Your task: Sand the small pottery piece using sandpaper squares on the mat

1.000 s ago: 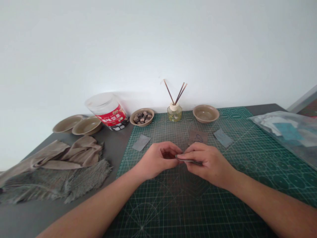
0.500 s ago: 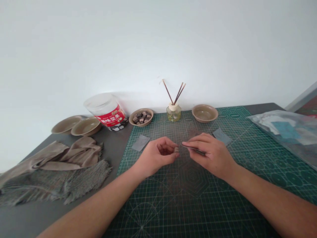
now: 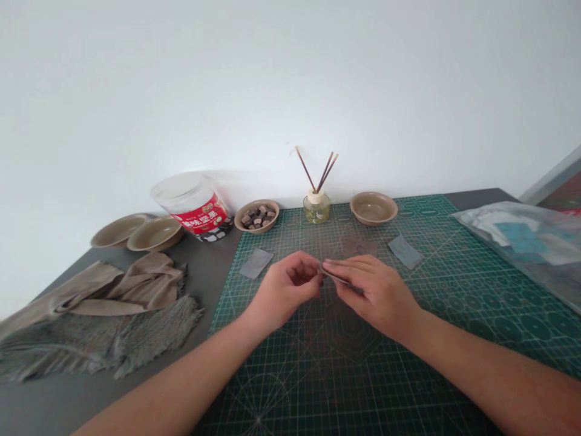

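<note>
Block (image 3: 320, 272) pinched by left hand (image 3: 282, 289), earlier apart, now meets sheet (image 3: 336, 277) gripped by right hand (image 3: 381, 293).

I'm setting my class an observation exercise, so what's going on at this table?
Someone is working bare-handed over a green cutting mat. The right hand holds a thin, dull sheet, its tip at or near the left hand, which seems to pinch a small piece, mostly hidden. A grey scrap, a brown scrap and a bluish scrap lie on the mat, and a bowl of small blocks stands farther back.
</note>
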`<act>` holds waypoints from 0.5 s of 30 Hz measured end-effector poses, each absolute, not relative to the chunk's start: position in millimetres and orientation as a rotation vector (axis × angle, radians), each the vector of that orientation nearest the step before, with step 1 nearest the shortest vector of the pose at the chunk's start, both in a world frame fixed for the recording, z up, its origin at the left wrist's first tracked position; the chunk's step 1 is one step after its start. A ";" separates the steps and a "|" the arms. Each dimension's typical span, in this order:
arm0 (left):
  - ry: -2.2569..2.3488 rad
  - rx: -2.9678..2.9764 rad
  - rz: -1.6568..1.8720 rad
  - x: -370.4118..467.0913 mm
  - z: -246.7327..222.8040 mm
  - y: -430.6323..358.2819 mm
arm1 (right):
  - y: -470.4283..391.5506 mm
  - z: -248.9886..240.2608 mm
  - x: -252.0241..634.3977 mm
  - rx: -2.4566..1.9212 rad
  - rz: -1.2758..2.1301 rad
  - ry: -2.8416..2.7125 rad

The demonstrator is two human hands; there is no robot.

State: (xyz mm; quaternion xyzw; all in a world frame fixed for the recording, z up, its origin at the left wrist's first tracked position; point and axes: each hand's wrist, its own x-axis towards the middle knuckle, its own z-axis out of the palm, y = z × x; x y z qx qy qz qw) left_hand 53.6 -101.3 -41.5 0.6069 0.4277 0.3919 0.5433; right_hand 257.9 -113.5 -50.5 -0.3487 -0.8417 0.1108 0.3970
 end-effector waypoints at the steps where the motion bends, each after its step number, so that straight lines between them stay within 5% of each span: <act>1: 1.011 1.429 0.921 54.0 -42.1 -101.3 | -113.5 -51.2 258.1 -0.884 0.274 -2.147; 15: 1.054 1.438 0.956 55.8 -47.2 -102.9 | -116.5 -52.7 255.2 -0.877 -0.034 -2.303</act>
